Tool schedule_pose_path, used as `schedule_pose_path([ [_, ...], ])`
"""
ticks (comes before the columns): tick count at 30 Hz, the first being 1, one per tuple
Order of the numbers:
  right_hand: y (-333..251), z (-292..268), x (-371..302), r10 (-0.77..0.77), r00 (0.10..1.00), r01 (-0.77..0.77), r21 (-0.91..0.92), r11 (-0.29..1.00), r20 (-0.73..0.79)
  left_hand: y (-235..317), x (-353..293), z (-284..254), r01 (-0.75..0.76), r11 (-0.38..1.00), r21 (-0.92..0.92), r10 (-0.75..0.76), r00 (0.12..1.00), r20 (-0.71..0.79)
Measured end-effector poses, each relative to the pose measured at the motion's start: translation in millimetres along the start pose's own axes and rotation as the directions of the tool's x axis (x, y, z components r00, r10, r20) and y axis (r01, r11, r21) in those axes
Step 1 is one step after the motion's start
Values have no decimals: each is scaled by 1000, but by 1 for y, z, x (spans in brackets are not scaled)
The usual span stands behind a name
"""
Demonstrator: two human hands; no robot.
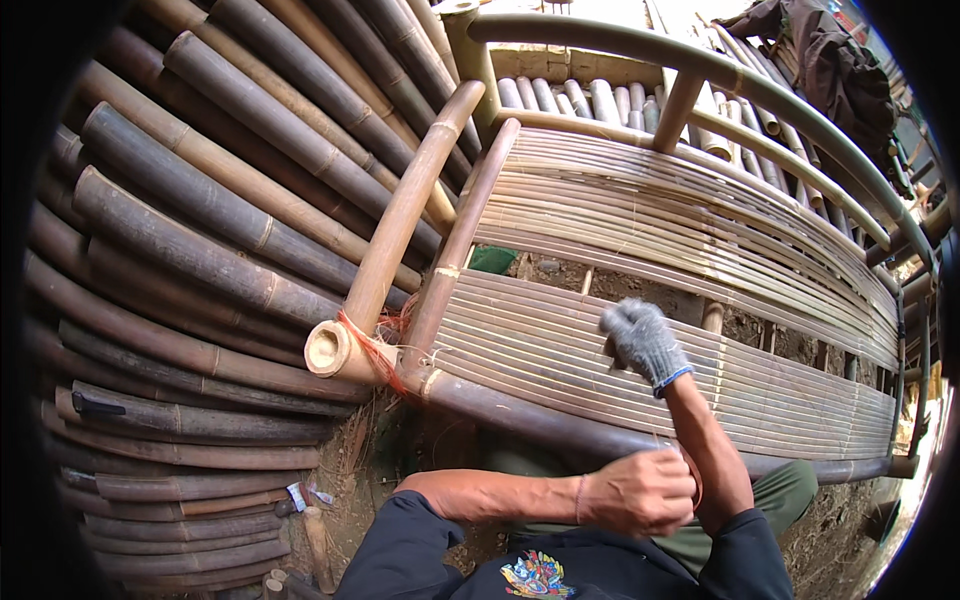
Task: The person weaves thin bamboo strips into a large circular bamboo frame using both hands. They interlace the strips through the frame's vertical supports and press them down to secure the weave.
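A bamboo bench [560, 418] with a seat of thin split slats [590, 335] stands in front of me. My left hand [640, 492], bare, is closed in a fist just on my side of the front rail. A thin reddish-brown strip [697, 488] curves beside that fist; whether the fingers grip it is unclear. Over the seat slats is my right hand [645, 343], in a grey knitted glove with a blue cuff. Its fingers are curled together, and anything inside them is hidden. Orange twine [372, 345] binds the bench's left front corner beneath the armrest [415, 210].
Many dark bamboo poles [190, 265] lie stacked along the left. More cut poles [603, 102] lie behind the backrest [640, 40]. Dark cloth [820, 70] hangs at the far right. A gap in the seat shows the ground and a green thing [493, 260].
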State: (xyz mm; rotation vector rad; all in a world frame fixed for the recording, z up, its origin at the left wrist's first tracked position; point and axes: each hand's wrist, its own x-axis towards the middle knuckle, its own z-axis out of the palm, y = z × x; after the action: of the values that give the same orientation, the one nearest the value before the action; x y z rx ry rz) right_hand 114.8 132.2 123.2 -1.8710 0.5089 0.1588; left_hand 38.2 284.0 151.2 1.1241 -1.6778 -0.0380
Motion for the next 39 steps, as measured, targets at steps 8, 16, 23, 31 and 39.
schedule_pose_path([
  [8,-88,-77,8,-509,849,389,819,422,-141,-215,-95,-129,698,453,555,-528,712,-464],
  [16,20,3,-25,-88,947,307,-788,533,309,-229,-110,-125,631,403,663,-709,673,-210],
  [23,42,12,-60,-461,861,490,-599,633,217,-228,-113,-126,624,435,649,-668,707,-233],
  [31,80,-13,-54,-396,908,408,-493,768,134,-229,-108,-132,706,473,527,-608,694,-384],
  [39,106,-87,24,-609,531,-71,-747,661,-589,-258,-80,-144,516,417,749,-508,815,-278],
])
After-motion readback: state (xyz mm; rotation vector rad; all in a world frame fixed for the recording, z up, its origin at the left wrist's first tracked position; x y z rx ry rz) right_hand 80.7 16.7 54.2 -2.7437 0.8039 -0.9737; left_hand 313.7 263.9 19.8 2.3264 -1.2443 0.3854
